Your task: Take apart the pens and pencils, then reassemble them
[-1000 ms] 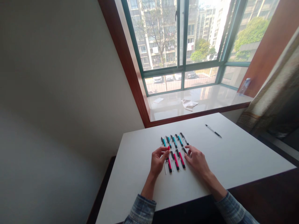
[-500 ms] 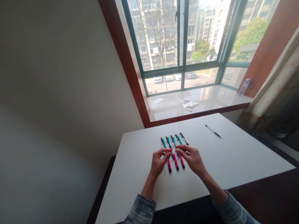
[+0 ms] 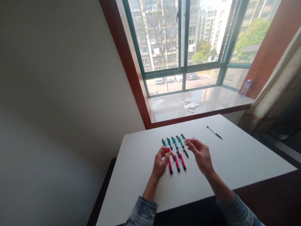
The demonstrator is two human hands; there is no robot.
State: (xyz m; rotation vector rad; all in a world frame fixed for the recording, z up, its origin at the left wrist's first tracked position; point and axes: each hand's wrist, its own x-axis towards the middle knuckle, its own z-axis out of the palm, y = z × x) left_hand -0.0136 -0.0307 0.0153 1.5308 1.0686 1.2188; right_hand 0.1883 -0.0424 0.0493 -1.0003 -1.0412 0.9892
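My left hand (image 3: 161, 162) is closed in a pinch on a small pink pen barrel (image 3: 168, 149), most of it covered by the fingers. A thin pale pen refill (image 3: 192, 138) slants up between the fingertips of my right hand (image 3: 200, 154). Its lower end points toward the left hand, apart from the barrel. Beneath and between the hands lie rows of pen parts: teal barrels (image 3: 176, 143) at the back, pink barrels (image 3: 177, 163) with black ends nearer me. A black pen part (image 3: 186, 153) rests just left of my right hand.
A clear pen with a dark grip (image 3: 214, 132) lies at the back right of the white table (image 3: 244, 160). On the window sill are a crumpled white cloth (image 3: 191, 106), a flat paper piece (image 3: 159, 101) and a clear bottle (image 3: 246, 87). A wall stands at left.
My right hand has drawn away to the right with the refill, widening the gap between the hands. The black part beneath it is now uncovered. My left hand has barely shifted.
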